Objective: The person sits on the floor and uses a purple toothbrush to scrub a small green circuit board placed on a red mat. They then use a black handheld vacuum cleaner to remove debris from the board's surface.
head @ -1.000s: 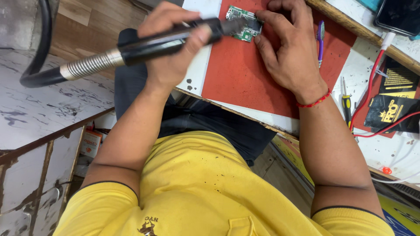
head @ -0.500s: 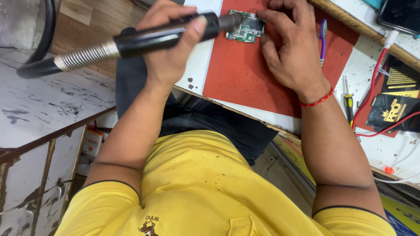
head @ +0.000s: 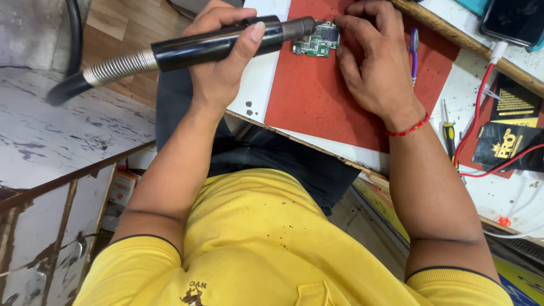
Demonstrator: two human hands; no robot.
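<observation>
The left hand is wrapped tight around a black hot-air wand, thumb across the barrel, with the metal nozzle pointing to 3 o'clock and hanging just over the near edge of a small green circuit board. The board lies on a red mat at the 12 o'clock part of the table. The right hand lies flat on the mat at the board's 3 o'clock side, its fingertips pressed down at the board's corner to steady it; it pinches nothing that can be seen.

As a judgement, the work is in mid-course: the board is already laid out and pinned and the nozzle is in place, but no part looks lifted off, and whether anything has loosened is too small to tell.

Against the picture half a second back, the wand has swung a little flatter and its nozzle has slid nearer to the board's top edge. The right hand has kept its place, and the board has not shifted. A purple pen and a small screwdriver lie untouched at 3 o'clock.
</observation>
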